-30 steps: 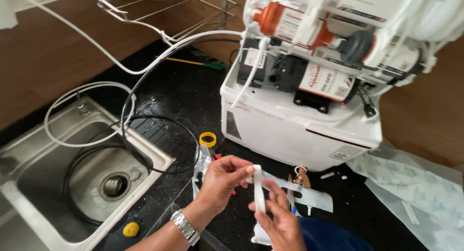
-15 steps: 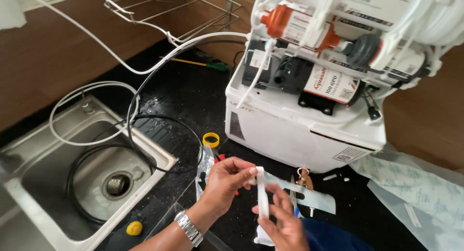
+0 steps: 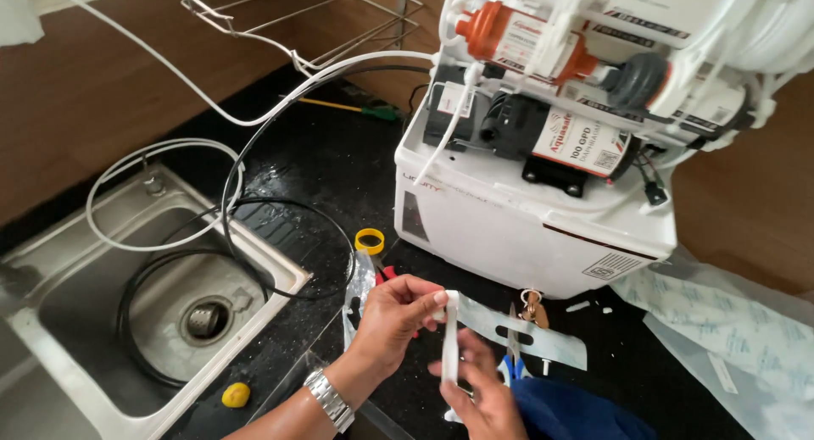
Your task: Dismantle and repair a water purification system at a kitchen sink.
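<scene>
Both hands pinch a short white tube (image 3: 449, 338), held upright low in the frame at about 6 o'clock. Left hand (image 3: 394, 317) grips the top end, thumb and forefinger pressed together on it. Right hand (image 3: 479, 398) grips it lower down from the 5 o'clock side, fingers closed around the shaft. Steel wristwatch (image 3: 331, 399) on the left wrist.

Directly behind the tube, toward 3 o'clock: a flat white plastic bracket (image 3: 543, 338) on the black countertop (image 3: 322, 160), with blue-handled scissors (image 3: 513, 359) lying across it and a small key bunch (image 3: 532, 306) just above.

At 10 o'clock from the hands: a yellow tape roll (image 3: 370, 240) and a red-handled tool (image 3: 386, 275), partly hidden by the left hand.

At 12 to 2 o'clock: an open water purifier (image 3: 526, 228), white lower shell, with an orange-capped cartridge (image 3: 509, 37) and a black pump (image 3: 526, 126) exposed on top.

At 9 o'clock: a steel sink (image 3: 102, 321) with a black hose (image 3: 170, 262) coiled in the basin and white tubing (image 3: 153, 194) looped over the rim. Small yellow object (image 3: 236, 395) on the sink edge at 8 o'clock.

At 3 to 4 o'clock: clear plastic wrapping (image 3: 729, 330). Blue cloth (image 3: 577, 410) at 5 o'clock beside the right hand.

At 11 o'clock, far end: a wire rack (image 3: 297, 8) and a green-tipped tool (image 3: 373, 112).
</scene>
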